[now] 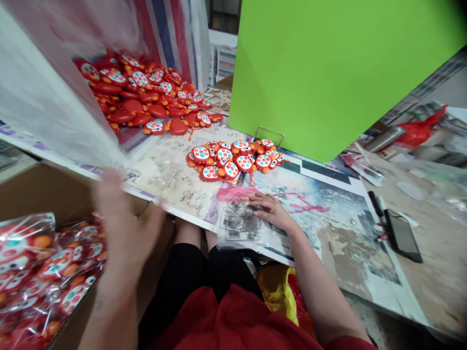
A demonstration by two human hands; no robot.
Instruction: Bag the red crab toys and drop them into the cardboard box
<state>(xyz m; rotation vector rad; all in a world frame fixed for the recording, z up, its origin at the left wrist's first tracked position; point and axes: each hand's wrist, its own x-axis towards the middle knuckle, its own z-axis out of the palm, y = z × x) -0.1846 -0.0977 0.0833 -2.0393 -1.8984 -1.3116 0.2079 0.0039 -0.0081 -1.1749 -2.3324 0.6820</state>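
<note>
Paper-covered and scuffed, a work surface [171, 189] runs across my remote head view, with a tall green panel [310, 73] standing toward its far edge. At its far left corner, a heap of red turtle-like toys [146, 97] spills from the mouth of a striped bag [160, 24], which seems laid on its side so that the toys come out easily. A smaller cluster of toys [230, 169] lies between that heap and the near edge, mostly patterned side up, I judge to be within comfortable reach. Clear printed bags [239, 226] overlap the near edge, perhaps so that one can be picked up by its overhanging end. On them rests the right hand [270, 210], its fingers loosely extended and slightly spread, touching the plastic and pinching nothing that I can see; the light pressure probably steadies the stack. Off the surface's near left edge, the left hand [126, 223] hangs blurred beside an open cardboard box [47, 182] of bagged toys [54, 265]. Its thumb appears well apart from the fingers, with nothing visibly held, though blur hides the fingertips from me.
</note>
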